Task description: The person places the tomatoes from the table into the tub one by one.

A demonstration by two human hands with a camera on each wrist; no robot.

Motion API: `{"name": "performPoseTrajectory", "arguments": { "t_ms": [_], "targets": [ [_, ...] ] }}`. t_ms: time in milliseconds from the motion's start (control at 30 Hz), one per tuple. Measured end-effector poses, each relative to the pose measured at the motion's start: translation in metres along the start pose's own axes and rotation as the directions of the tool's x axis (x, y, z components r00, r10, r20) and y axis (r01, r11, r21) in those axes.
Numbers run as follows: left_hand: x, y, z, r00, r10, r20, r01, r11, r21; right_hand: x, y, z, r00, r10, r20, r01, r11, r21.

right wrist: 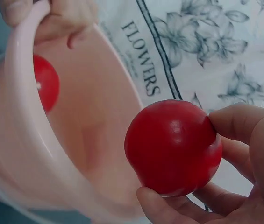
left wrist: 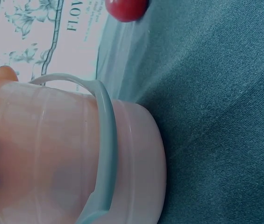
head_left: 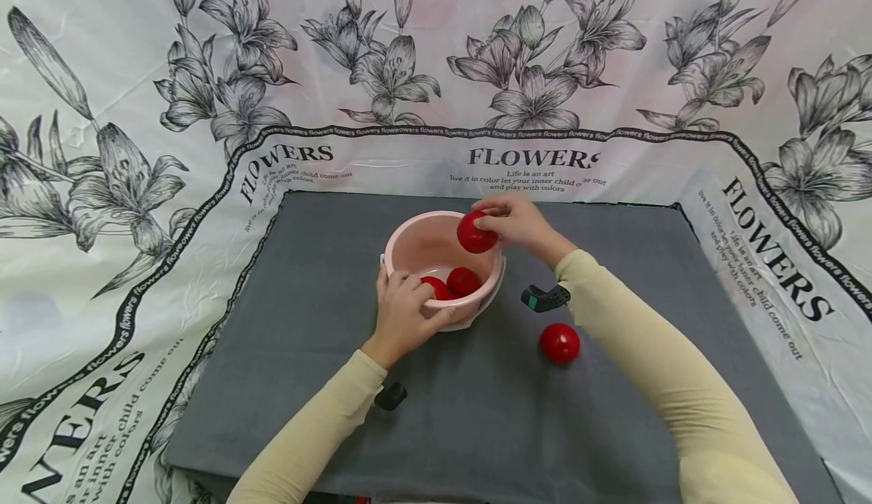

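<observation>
A pale pink bucket with a light handle stands on the grey cloth, slightly tipped toward me. My left hand grips its near left rim, fingers over the inside and thumb outside. Over the bucket's right rim, my right hand holds a smooth red tomato between thumb and fingers, above the opening. Inside the bucket lie two more red tomatoes, one tomato in plain sight and the other tomato partly behind my left fingers. Another tomato rests on the cloth right of the bucket.
A grey cloth covers the table. White sheeting printed with flowers and lettering hangs behind it and along both sides. A dark band with a small device sits at my right wrist, and a black one at my left.
</observation>
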State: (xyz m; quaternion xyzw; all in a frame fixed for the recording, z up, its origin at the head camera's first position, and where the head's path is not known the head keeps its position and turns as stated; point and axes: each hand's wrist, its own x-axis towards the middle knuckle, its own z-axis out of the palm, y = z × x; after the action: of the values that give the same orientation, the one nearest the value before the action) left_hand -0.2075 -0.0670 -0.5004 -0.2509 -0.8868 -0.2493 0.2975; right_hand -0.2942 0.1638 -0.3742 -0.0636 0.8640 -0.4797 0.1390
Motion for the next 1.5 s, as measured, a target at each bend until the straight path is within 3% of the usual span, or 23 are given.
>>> {"name": "performPoseTrajectory", "arguments": {
  "t_ms": [233,567,767,1067,1233,1500],
  "targets": [
    [0.000,0.001,0.001,1.000,-0.003,0.012,0.003,1.000,0.004,0.005,0.001,0.028,0.998,-0.054,0.031,0.058,0.991,-0.123],
    [-0.001,0.002,0.001,1.000,-0.006,0.019,0.006,1.000,0.001,0.010,0.008,0.060,0.991,-0.033,0.130,0.059,0.978,-0.198],
    [0.000,0.001,0.003,1.000,-0.012,0.020,0.012,1.000,-0.006,0.012,0.008,0.062,0.993,-0.019,0.114,0.040,0.981,-0.192],
    [0.000,0.002,0.002,0.999,-0.020,0.029,0.020,1.000,-0.001,0.014,0.005,0.065,0.991,-0.032,0.131,0.068,0.959,-0.275],
    [-0.001,0.001,0.003,0.999,-0.023,0.028,0.023,1.000,0.000,0.016,0.004,0.065,0.994,0.001,0.109,0.028,0.965,-0.261],
    [0.000,0.000,0.002,1.000,-0.019,0.010,0.019,1.000,-0.006,0.015,-0.005,0.046,0.998,0.008,0.059,0.005,0.979,-0.205]
  ]
}}
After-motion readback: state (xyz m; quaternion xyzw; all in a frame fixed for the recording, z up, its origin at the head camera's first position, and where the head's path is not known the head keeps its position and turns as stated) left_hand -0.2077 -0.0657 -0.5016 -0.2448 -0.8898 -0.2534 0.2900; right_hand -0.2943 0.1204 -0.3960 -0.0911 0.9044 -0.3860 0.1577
